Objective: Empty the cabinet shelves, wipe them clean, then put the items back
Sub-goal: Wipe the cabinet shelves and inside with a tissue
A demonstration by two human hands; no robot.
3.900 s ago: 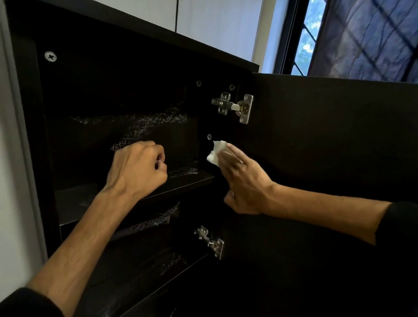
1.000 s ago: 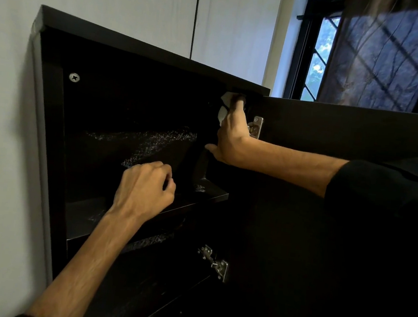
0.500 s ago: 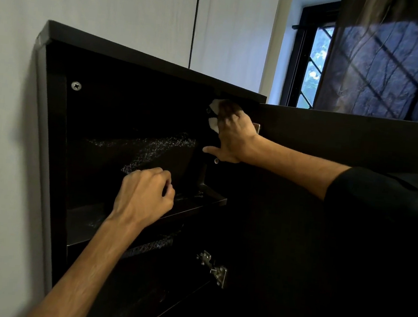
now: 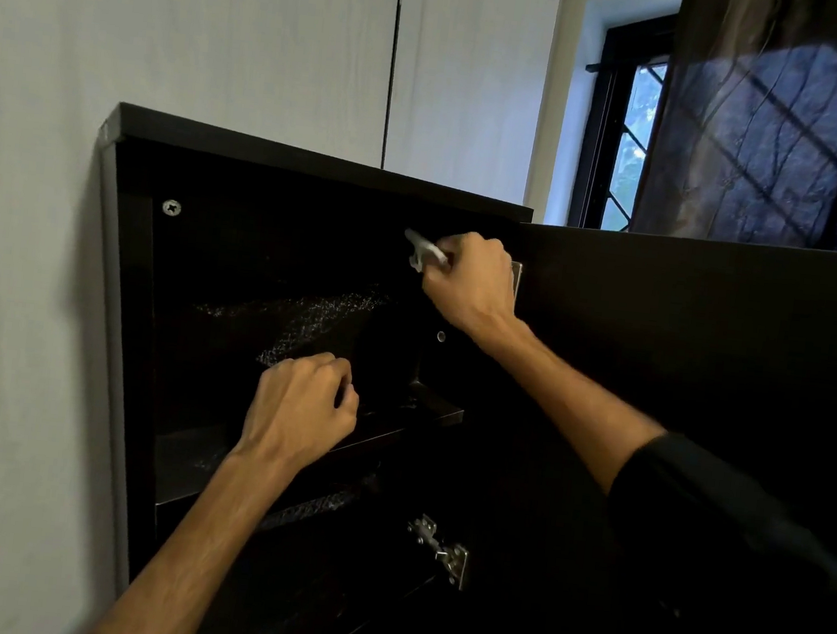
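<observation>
White cloth [image 4: 425, 255] is pinched in the right hand [image 4: 471, 283] high against the inner side wall of the dark cabinet [image 4: 319, 161], beside the upper hinge [image 4: 515, 278], where it may be snagged and torn, while the left hand [image 4: 301, 407] is curled empty above the shelf [image 4: 194, 463].

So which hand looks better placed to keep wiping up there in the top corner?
The right hand: it holds the white wipe up in that corner. The left hand rests on the shelf edge with no wipe.
</observation>
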